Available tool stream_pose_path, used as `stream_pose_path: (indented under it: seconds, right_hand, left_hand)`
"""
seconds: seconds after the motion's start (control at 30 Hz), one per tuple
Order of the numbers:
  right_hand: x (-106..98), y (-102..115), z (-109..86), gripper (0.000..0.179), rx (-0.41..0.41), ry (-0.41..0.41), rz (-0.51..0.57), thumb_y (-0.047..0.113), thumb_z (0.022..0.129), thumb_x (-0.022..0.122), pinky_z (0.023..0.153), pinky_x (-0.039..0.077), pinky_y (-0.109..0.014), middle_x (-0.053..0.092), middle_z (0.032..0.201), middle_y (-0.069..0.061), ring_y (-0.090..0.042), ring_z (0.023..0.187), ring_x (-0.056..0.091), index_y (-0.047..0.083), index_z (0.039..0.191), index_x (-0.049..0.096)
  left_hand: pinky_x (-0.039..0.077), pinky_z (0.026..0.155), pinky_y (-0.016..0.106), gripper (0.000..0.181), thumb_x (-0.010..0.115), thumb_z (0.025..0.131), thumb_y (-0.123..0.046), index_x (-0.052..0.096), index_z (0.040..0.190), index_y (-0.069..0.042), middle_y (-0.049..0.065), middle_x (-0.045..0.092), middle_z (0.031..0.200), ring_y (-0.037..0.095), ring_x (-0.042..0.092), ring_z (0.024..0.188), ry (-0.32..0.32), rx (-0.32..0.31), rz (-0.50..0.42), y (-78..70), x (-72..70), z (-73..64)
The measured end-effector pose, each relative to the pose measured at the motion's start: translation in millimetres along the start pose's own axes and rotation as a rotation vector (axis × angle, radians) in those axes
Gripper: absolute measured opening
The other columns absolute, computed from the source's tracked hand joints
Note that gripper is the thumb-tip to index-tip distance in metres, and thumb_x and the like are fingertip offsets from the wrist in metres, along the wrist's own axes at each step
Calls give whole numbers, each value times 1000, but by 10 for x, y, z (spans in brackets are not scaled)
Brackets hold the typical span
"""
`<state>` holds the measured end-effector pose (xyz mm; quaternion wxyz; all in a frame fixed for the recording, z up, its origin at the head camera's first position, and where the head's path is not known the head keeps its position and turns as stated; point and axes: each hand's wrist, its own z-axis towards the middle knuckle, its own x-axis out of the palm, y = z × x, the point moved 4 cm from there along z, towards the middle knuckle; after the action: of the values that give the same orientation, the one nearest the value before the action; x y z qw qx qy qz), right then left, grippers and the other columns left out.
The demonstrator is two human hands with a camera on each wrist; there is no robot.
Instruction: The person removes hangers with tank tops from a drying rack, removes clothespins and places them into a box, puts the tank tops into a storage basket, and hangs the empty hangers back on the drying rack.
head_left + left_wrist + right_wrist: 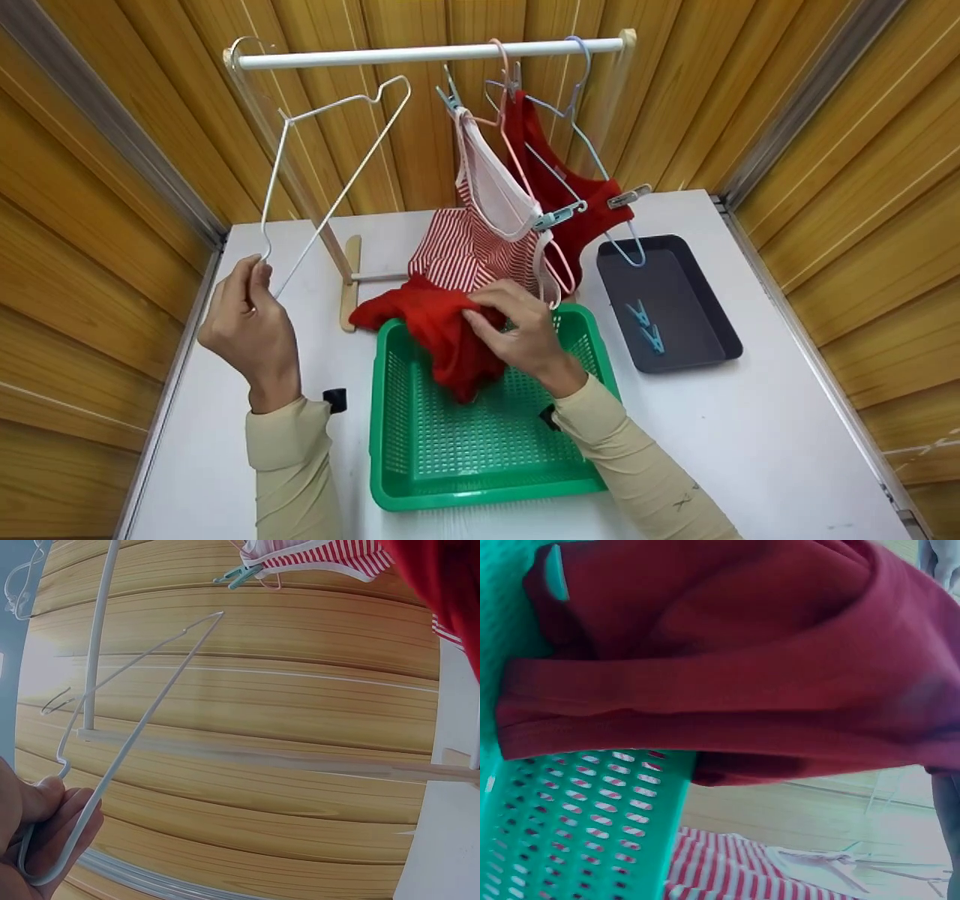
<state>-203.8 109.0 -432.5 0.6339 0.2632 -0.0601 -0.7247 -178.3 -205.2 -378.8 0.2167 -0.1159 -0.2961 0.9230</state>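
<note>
My left hand (255,326) pinches one lower end of a white wire hanger (337,202), whose hook points up near the rack's left side. In the left wrist view the thumb and fingers close round the bent wire of the hanger (142,720). Over the green basket (487,480), my right hand (525,334) pinches a bunched red garment (442,322) between thumb and fingers. Part of this garment hangs inside the basket and part lies over its far rim. The right wrist view shows the red cloth (727,682) stretched beside the perforated basket wall (592,817).
A white-barred rack (337,58) stands behind. From it hang a red-and-white striped garment (480,240) on a pink hanger and a red garment (570,195) on a blue hanger, both clipped with clothespins. At right, a dark tray (675,300) holds blue clothespins (651,337).
</note>
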Motion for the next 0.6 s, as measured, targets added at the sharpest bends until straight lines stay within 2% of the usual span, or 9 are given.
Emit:
stream_pose_path:
  seconds: [0.13,0.3,0.43,0.6]
  right_hand:
    - [67,-25,-137,18,10,149,12,-6,86,83,81,62,-35,76,97,-8,-24,89,71,3,100,79]
    - [151,-94,-273,5,68,296,20,2,94,78,79,62,-34,75,93,-4,-20,86,70,6,96,79]
    - [195,-216,-360,5,167,346,-63,9,100,76,83,61,-36,74,97,-5,-21,91,69,5,101,78]
    - [248,-408,-433,16,299,365,-184,11,101,75,98,58,-40,74,114,-11,-27,110,67,0,113,77]
  left_hand:
    - [52,81,8,13,75,100,-4,80,101,7,19,78,90,32,77,81,10,5,4,17,12,2]
    - [52,82,8,17,73,102,-7,80,103,8,20,78,92,33,77,83,25,1,10,45,26,-1]
    - [51,81,8,15,73,101,-5,79,103,9,21,78,92,33,77,83,32,4,22,59,45,1]
    - [51,80,8,12,73,101,-3,80,102,8,22,77,91,33,77,82,28,4,19,68,56,5]
